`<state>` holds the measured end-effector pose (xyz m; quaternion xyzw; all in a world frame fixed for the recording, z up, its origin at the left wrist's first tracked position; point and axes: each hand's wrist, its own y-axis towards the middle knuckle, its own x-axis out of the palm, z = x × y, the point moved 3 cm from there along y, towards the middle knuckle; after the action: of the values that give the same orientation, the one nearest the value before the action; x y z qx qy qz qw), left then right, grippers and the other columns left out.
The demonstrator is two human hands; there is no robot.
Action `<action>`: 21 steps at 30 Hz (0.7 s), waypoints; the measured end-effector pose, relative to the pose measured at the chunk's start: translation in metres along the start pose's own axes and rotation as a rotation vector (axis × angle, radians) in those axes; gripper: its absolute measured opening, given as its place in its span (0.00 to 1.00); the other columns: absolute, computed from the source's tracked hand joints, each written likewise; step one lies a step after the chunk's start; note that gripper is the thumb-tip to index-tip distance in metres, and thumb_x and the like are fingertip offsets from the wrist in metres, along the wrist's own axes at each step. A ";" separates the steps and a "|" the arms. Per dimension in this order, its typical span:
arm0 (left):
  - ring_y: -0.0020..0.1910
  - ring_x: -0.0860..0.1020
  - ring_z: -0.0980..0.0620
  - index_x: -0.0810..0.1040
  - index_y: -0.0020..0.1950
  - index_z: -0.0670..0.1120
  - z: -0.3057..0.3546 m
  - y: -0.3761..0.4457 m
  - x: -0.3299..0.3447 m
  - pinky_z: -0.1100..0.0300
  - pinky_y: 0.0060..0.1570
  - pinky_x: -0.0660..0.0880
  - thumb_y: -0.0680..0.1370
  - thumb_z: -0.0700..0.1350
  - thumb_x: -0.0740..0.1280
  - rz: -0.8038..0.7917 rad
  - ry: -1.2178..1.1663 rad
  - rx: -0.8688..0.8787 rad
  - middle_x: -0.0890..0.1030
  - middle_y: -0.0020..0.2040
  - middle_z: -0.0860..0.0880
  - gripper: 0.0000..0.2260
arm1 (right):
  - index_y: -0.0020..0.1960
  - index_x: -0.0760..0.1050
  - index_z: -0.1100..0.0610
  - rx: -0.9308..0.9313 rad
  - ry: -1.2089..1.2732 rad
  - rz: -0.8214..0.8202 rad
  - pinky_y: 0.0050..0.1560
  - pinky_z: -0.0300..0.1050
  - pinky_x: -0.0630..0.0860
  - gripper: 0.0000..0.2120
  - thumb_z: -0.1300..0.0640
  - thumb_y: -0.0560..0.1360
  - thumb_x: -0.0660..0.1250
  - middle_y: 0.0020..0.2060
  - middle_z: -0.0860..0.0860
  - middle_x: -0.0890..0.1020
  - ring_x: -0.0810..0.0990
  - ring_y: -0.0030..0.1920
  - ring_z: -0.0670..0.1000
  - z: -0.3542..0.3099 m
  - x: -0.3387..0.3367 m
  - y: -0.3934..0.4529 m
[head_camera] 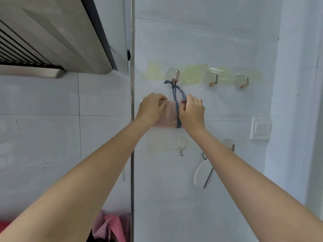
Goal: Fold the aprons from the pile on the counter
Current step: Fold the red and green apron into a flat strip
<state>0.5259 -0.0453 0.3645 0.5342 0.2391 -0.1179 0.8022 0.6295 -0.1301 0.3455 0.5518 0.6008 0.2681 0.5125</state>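
pile of pink checked aprons (pixel 111 229) at bottom edge. folded pink apron (pixel 168 116) against wall, blue strap (pixel 176 100) looped on hook (pixel 175 76). left hand (pixel 152 106) grips apron's top edge; right hand (pixel 193 110) pinches strap.

A steel range hood (pixel 52 37) fills the upper left corner, its slatted vent showing at the far left edge. On the white tiled wall (pixel 218 41), a row of three gold hooks (pixel 213 80) sits on yellowed adhesive patches. Below them hang a small clear hook (pixel 181 149) and a metal hook (pixel 230 144), under which a pale oval pad (pixel 201 172) and a thin dark rod dangle. A white light switch (pixel 261 128) sits near the right edge
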 end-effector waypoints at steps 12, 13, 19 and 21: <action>0.61 0.68 0.45 0.72 0.61 0.44 -0.016 -0.050 -0.046 0.54 0.60 0.64 0.79 0.40 0.58 0.150 0.041 0.007 0.70 0.61 0.44 0.12 | 0.50 0.75 0.66 -0.238 0.087 0.174 0.48 0.46 0.67 0.14 0.68 0.70 0.54 0.49 0.62 0.75 0.74 0.50 0.61 -0.069 -0.017 -0.040; 0.60 0.69 0.45 0.73 0.60 0.43 -0.025 -0.064 -0.053 0.53 0.59 0.66 0.78 0.39 0.58 0.152 0.047 0.019 0.71 0.60 0.44 0.12 | 0.48 0.76 0.66 -0.280 0.148 0.158 0.48 0.47 0.69 0.14 0.67 0.70 0.53 0.47 0.62 0.76 0.74 0.48 0.61 -0.083 -0.012 -0.053; 0.56 0.72 0.44 0.74 0.59 0.40 -0.124 -0.182 -0.078 0.52 0.56 0.68 0.76 0.34 0.60 -0.058 0.181 -0.098 0.73 0.58 0.43 0.13 | 0.49 0.76 0.65 -0.303 0.299 -0.319 0.50 0.48 0.72 0.09 0.70 0.72 0.59 0.50 0.59 0.74 0.71 0.54 0.58 -0.156 0.064 -0.168; 0.55 0.74 0.43 0.75 0.58 0.40 -0.168 -0.229 -0.094 0.50 0.56 0.70 0.75 0.33 0.60 -0.164 0.209 -0.182 0.73 0.58 0.42 0.13 | 0.52 0.75 0.64 -0.272 0.298 -0.506 0.55 0.49 0.71 0.09 0.68 0.74 0.58 0.54 0.58 0.72 0.69 0.57 0.56 -0.181 0.095 -0.217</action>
<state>0.2998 0.0101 0.1759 0.4476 0.3739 -0.1045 0.8056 0.3932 -0.0502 0.1820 0.2660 0.7460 0.2877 0.5385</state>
